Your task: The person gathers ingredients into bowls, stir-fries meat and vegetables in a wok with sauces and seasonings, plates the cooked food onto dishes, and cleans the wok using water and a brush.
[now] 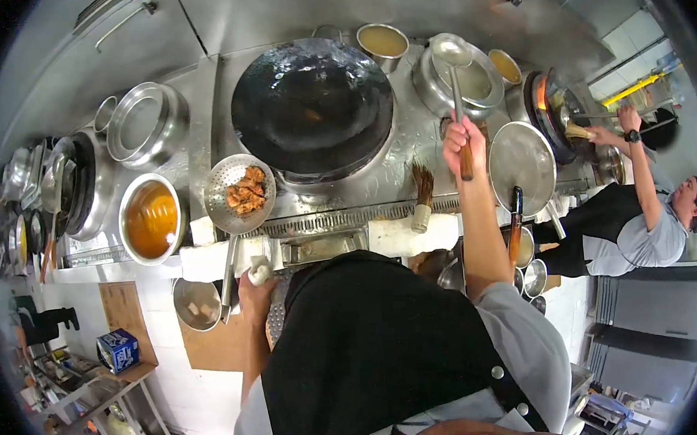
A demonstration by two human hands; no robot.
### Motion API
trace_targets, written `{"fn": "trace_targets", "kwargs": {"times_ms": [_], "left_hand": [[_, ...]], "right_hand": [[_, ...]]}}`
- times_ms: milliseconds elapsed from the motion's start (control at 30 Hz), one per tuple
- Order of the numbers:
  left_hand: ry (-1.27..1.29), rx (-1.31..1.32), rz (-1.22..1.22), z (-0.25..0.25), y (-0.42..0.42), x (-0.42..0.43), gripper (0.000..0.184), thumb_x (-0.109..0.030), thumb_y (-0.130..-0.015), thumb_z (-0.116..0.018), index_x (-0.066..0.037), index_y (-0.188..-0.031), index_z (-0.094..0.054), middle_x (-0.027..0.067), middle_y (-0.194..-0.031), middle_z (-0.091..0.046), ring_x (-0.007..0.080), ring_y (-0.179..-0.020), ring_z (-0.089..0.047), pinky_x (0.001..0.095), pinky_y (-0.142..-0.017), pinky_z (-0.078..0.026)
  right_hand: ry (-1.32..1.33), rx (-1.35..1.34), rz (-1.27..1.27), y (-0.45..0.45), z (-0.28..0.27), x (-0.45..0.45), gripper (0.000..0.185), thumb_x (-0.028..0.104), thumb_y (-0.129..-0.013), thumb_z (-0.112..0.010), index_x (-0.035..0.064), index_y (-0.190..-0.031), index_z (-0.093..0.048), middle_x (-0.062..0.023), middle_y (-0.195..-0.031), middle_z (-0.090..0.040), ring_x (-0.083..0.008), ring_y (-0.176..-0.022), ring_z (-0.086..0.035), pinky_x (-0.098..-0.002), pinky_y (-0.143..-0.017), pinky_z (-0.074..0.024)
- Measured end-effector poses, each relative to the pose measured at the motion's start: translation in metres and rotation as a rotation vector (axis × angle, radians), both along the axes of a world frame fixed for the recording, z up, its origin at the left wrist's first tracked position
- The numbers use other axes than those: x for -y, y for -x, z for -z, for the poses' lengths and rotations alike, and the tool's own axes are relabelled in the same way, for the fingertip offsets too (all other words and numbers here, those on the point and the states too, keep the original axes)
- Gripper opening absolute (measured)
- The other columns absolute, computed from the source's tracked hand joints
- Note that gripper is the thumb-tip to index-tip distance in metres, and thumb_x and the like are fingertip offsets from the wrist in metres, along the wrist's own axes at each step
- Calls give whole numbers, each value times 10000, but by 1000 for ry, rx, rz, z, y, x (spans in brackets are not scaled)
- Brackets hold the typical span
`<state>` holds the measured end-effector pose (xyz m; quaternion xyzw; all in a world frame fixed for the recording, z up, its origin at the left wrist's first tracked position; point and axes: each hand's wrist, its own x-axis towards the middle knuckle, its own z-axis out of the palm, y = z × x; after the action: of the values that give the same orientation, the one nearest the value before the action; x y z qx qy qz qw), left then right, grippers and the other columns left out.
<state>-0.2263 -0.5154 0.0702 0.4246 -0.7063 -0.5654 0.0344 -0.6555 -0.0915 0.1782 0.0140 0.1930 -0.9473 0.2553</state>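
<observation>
My right hand [465, 145] is closed around the wooden handle of a ladle [457, 89]. The ladle's bowl is over a round metal pot [428, 78]; I cannot tell whether it touches the liquid. Low at the counter's front edge, my left hand [254, 295] is curled around a white cloth [260, 270]. Beside that hand runs the long handle of a perforated strainer [217, 204], which carries browned fried pieces [247, 192]. A large dark wok [312, 107] sits on the burner ahead, its surface wet and shiny.
Left of the strainer stands a bowl of amber liquid [153, 219]. A bamboo brush [422, 196] lies at the front ledge, near a mesh strainer [523, 169]. A co-worker [623, 214] stands at the right by another wok with flame. Below is a pan [198, 303].
</observation>
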Motion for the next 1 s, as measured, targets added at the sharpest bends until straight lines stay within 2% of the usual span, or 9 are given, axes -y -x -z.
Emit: {"fn": "trace_targets", "kwargs": {"times_ms": [100, 267, 333, 467, 600, 700, 733, 900, 1000], "left_hand": [[210, -108, 144, -7, 18, 13, 541, -150, -756, -802, 42, -1237, -648, 217, -1075, -743, 304, -987, -719, 398, -894, -543], [43, -237, 154, -49, 14, 28, 442, -162, -824, -750, 49, -1201, -658, 179, -967, -753, 296, -910, -725, 398, -820, -561], [-538, -387, 32, -55, 13, 24, 355, -143, -859, -722, 36, -1160, -668, 139, -932, -741, 245, -841, -710, 368, -722, -562], [-773, -397, 79, -49, 30, 2, 253, -147, -921, -704, 0, -1124, -670, 102, -916, -713, 207, -744, -696, 344, -616, -561], [-882, -453, 126, -35, 72, -25, 218, -207, -990, -632, -43, -1133, -644, 115, -874, -699, 218, -676, -678, 358, -585, -567], [-1041, -481, 154, -34, 106, -27, 259, -298, -1037, -557, -65, -1133, -621, 107, -851, -688, 220, -644, -667, 365, -545, -564], [-986, -726, 258, -8, 132, -28, 364, -450, -1057, -504, -111, -979, -611, 67, -770, -668, 207, -589, -653, 352, -447, -497], [-817, -289, 78, -59, 212, -30, 722, -741, -1008, -336, -87, -1124, -618, 76, -759, -673, 206, -530, -623, 341, -424, -466], [-555, -413, 83, -24, 270, -38, 302, -389, -1036, -543, -90, -1006, -574, 94, -734, -648, 214, -545, -621, 348, -420, -436]], "right_hand": [[33, 26, -85, -53, -23, 22, 279, 253, -1062, -525, 65, -1232, -642, 34, -743, -522, -93, -557, -469, -259, -478, -396], [-99, 54, -180, -161, -43, 64, 263, 253, -1050, -545, 83, -1234, -624, 42, -745, -543, -89, -568, -508, -242, -493, -424], [-261, 192, -187, -188, -51, 91, 217, 233, -1030, -577, 98, -1195, -615, 40, -744, -554, -88, -562, -509, -242, -498, -434], [-376, 267, -292, -135, -41, 131, 192, 245, -1024, -610, 95, -1143, -592, 40, -735, -538, -76, -532, -493, -247, -472, -431], [-1373, -518, 54, -152, 18, 145, 460, 92, -949, -629, 85, -1399, -536, -7, -644, -551, -127, -487, -539, -289, -420, -456], [-1480, -618, 158, -225, 14, 119, 535, 82, -933, -656, 37, -1445, -509, -4, -670, -554, -108, -486, -523, -284, -416, -444], [-1497, -617, 144, -239, 6, 109, 547, 82, -934, -657, 24, -1456, -502, -2, -681, -554, -100, -487, -513, -280, -418, -439], [-1427, -939, 217, -228, -15, 70, 567, 102, -936, -675, 34, -1478, -524, -4, -801, -592, -78, -552, -515, -265, -480, -453], [-1416, -1096, 415, -237, -44, 82, 638, 93, -961, -655, 57, -1558, -433, -5, -833, -587, -66, -565, -510, -244, -497, -454]]}}
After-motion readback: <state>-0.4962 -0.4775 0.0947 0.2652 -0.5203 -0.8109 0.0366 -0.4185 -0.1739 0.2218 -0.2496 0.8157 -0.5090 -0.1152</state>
